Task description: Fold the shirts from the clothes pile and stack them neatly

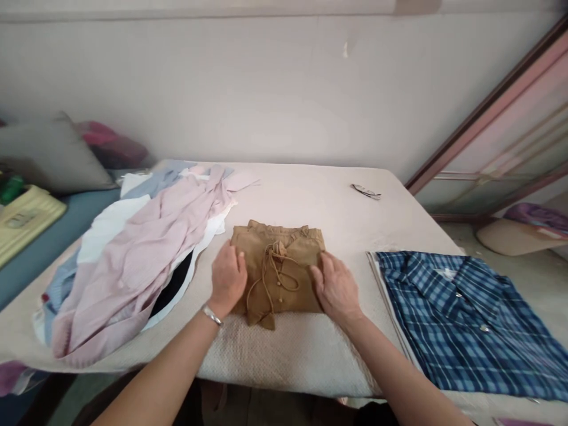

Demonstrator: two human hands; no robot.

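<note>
A folded brown garment (pixel 295 290) with a drawstring and small buttons lies in front of me on the pale cover. My left hand (pixel 228 275) is closed on its left edge, with a silver bracelet at the wrist. On the opposite edge, my right hand (pixel 336 285) grips the cloth, its thumb on top. The drawstring (pixel 286 283) hangs in loose loops over the garment's middle. One pointed flap of cloth sticks out below the lower edge.
Loose pink clothing (pixel 155 236) is heaped with white and blue pieces at the left. A folded blue plaid shirt (pixel 465 325) lies at the right. Glasses (pixel 366 191) rest near the back. A yellow basket (pixel 31 219) and a grey cushion (pixel 48 155) are far left.
</note>
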